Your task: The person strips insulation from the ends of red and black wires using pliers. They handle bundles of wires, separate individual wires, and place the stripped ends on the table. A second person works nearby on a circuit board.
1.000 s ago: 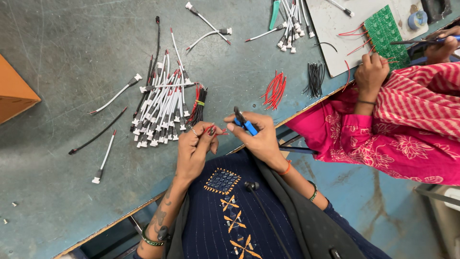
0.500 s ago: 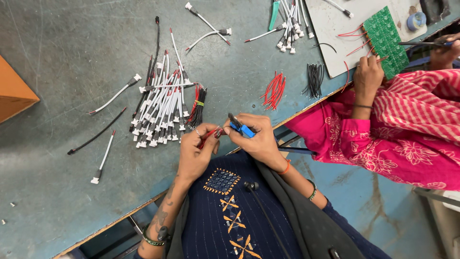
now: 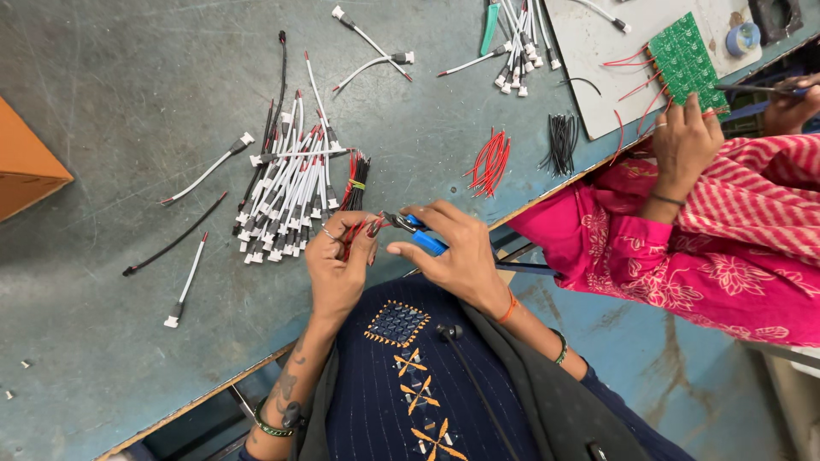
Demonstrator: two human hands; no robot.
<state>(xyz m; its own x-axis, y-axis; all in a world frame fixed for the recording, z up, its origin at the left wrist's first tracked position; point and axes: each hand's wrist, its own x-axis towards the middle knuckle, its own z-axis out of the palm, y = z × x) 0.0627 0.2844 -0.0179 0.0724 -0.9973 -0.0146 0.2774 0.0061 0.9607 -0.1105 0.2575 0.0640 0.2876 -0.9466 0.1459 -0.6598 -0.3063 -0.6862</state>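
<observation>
My left hand (image 3: 340, 260) pinches a few short red wires (image 3: 353, 229) at the table's near edge. My right hand (image 3: 451, 252) grips small blue-handled pliers (image 3: 420, 234), whose tip meets the wire ends held by the left hand. Just beyond my left hand lies a heap of white and black cable pieces with white connectors (image 3: 286, 192), and beside it a tied bundle of red and black wires (image 3: 357, 181).
Loose red wires (image 3: 489, 162) and black wires (image 3: 561, 143) lie to the right. A co-worker in pink holds a green circuit board (image 3: 686, 60) on a white sheet (image 3: 598, 51) with one hand (image 3: 685, 141). An orange box (image 3: 26, 166) stands left.
My hands have stayed at the table edge, working together. The pliers' tip has come in to the red wire ends in my left hand. The co-worker's hand has shifted slightly on the board.
</observation>
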